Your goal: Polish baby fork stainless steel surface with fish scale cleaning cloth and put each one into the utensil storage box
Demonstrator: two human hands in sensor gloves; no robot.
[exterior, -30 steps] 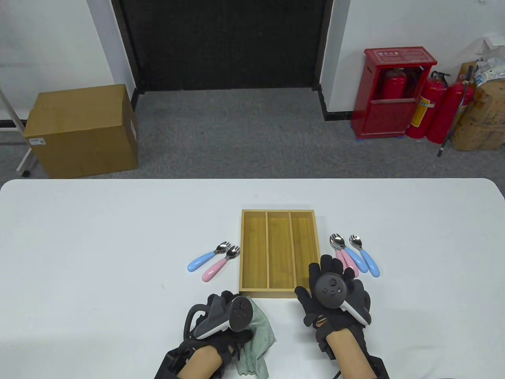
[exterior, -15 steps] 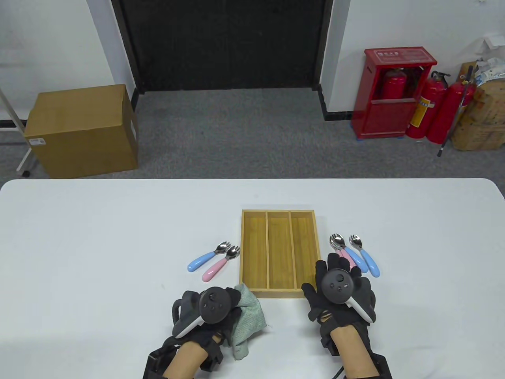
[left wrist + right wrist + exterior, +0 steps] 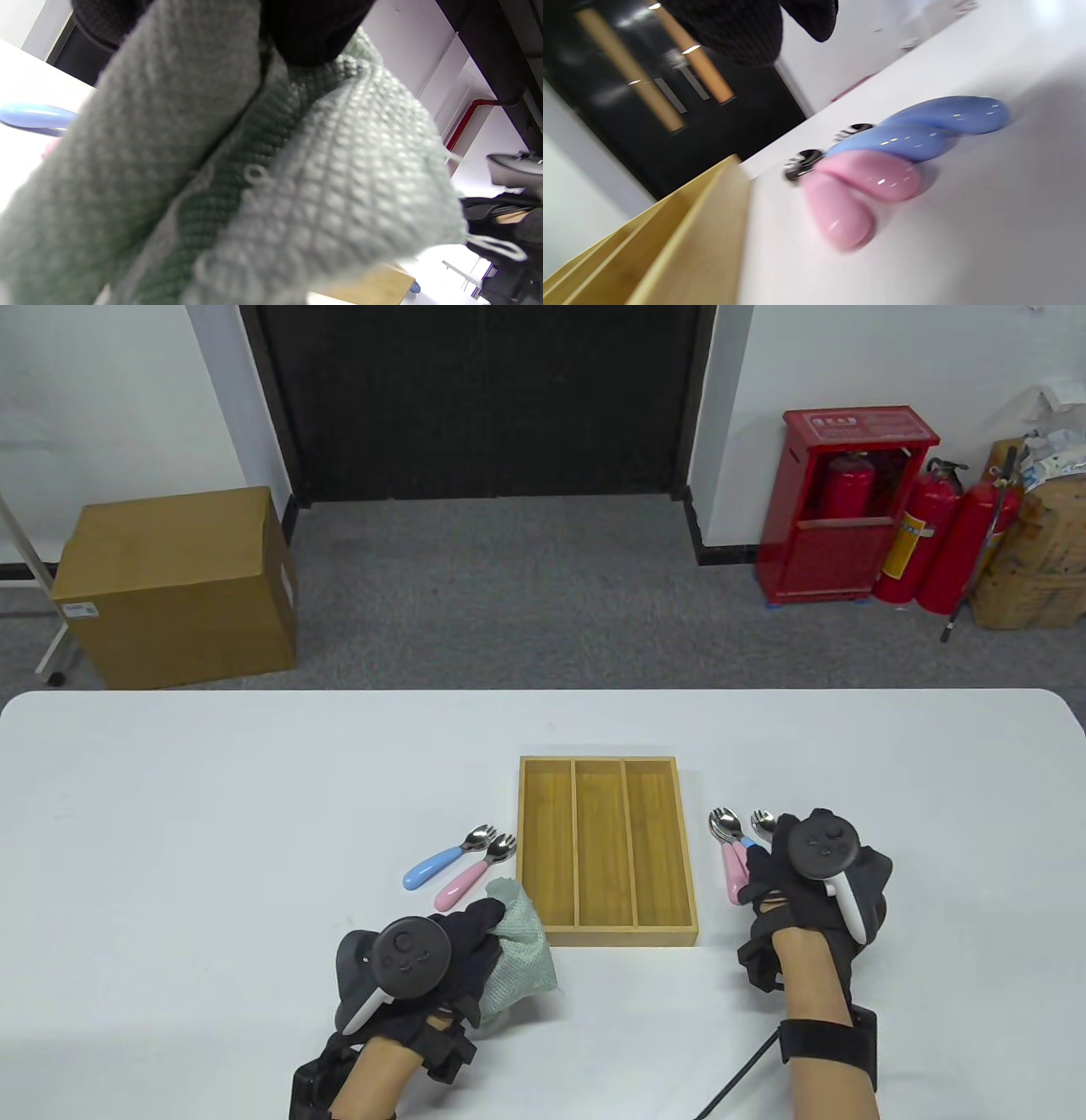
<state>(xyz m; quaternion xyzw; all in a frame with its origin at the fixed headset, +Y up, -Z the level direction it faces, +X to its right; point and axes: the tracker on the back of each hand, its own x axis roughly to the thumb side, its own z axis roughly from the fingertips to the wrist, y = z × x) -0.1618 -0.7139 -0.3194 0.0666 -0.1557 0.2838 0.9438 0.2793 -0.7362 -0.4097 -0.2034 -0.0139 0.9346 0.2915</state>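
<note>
The wooden box sat mid-table with three long compartments, all of them bare. Two forks, one blue-handled and one pink-handled, lay just left of it. A cluster of four forks lay just right of it.

The left hand gripped the green cloth bunched near the box's front left corner, fingers curled into the fabric. The right hand hovered over the right-hand cluster, covering most of it from above; only the metal heads and one pink handle showed there.

The right wrist view showed what the table view hid: two pink handles and two blue ones lying untouched beside the box wall, with the fingertips above them and holding nothing. The left wrist view was nearly filled by blurred cloth.
</note>
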